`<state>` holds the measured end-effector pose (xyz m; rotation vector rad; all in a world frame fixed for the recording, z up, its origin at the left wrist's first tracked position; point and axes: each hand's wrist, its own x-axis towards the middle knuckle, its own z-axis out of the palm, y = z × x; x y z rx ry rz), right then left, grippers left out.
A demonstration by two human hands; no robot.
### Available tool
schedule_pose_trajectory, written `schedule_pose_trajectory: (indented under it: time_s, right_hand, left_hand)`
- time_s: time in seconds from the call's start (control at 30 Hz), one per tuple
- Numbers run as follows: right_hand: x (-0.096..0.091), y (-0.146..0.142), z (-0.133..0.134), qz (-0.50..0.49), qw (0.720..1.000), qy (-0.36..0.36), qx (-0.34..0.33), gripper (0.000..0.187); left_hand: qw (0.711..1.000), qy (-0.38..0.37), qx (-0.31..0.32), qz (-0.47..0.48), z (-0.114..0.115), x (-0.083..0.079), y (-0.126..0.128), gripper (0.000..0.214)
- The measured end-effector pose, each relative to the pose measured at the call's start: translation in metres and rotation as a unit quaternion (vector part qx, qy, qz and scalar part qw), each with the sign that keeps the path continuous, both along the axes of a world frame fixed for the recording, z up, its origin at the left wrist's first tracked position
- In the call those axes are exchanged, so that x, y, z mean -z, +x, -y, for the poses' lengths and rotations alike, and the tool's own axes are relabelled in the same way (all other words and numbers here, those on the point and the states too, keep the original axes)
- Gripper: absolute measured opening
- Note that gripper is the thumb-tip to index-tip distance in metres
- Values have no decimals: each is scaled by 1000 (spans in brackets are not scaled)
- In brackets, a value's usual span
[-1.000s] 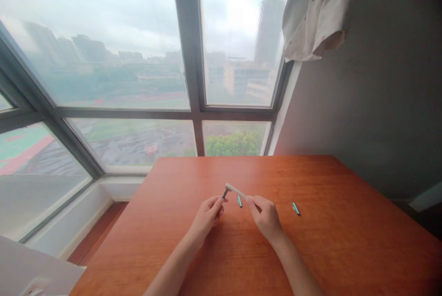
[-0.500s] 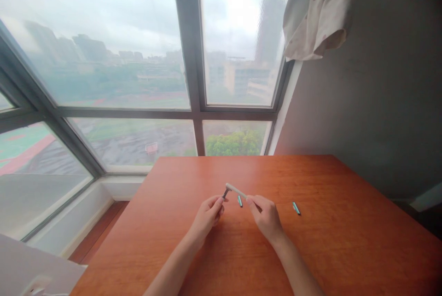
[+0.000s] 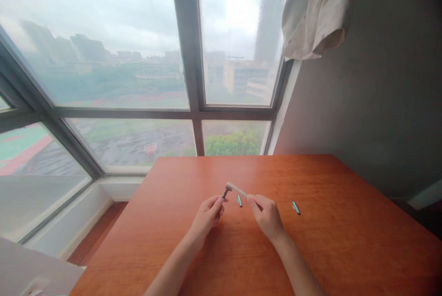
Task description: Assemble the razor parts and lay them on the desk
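My left hand (image 3: 209,213) is closed on a dark razor handle (image 3: 225,192), its narrow end pointing up and away. In my right hand (image 3: 266,213), closed at the fingertips, is a slim pale toothbrush (image 3: 238,190) slanting up to the left. The toothbrush's head meets the top end of the razor handle, a little above the table. Behind and between my hands lies a small teal-and-dark razor cartridge (image 3: 239,201). A second razor cartridge (image 3: 296,207) lies to the right of my right hand.
The reddish-brown wooden table (image 3: 345,250) stretches under both hands. Past its far edge are large windows with a grey frame (image 3: 193,113). A pale cloth (image 3: 311,20) hangs at the upper right, beside a grey wall (image 3: 348,102).
The toothbrush's head has shifted slightly against the end of the razor handle. Both hands keep nearly the same place and grip; the cartridges lie where they were.
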<state>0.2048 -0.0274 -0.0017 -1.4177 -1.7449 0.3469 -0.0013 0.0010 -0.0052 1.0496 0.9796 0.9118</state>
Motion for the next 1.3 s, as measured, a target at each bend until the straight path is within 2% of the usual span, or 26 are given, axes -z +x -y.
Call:
schedule_pose_trajectory:
  time_s: [0.3, 0.47, 0.67, 0.77, 0.9, 1.07, 1.3]
  right_hand:
    - [-3, 1, 1, 0, 1000, 11, -14, 45]
    - [-1, 3, 0, -2, 1000, 6, 6, 44]
    - [0, 2, 0, -6, 1000, 11, -18, 45]
    - [2, 1, -1, -1, 1000, 5, -9, 44]
    - [5, 3, -2, -17, 1000, 8, 9, 44]
    - [5, 1, -1, -20, 1000, 6, -14, 44]
    - [1, -2, 0, -47, 999, 8, -12, 42]
  left_hand:
    - [1000, -7, -3, 7, 2, -4, 0, 48]
    - [1000, 0, -4, 6, 3, -4, 0, 46]
    - [1000, 1, -7, 16, 1, -1, 0, 44]
    - [1000, -2, -1, 19, 1, 0, -1, 44]
    - [1000, -4, -1, 21, 1, 0, -1, 45]
    - [1000, -4, -9, 19, 2, -2, -1, 45]
    - [999, -13, -5, 30, 3, -5, 0, 42]
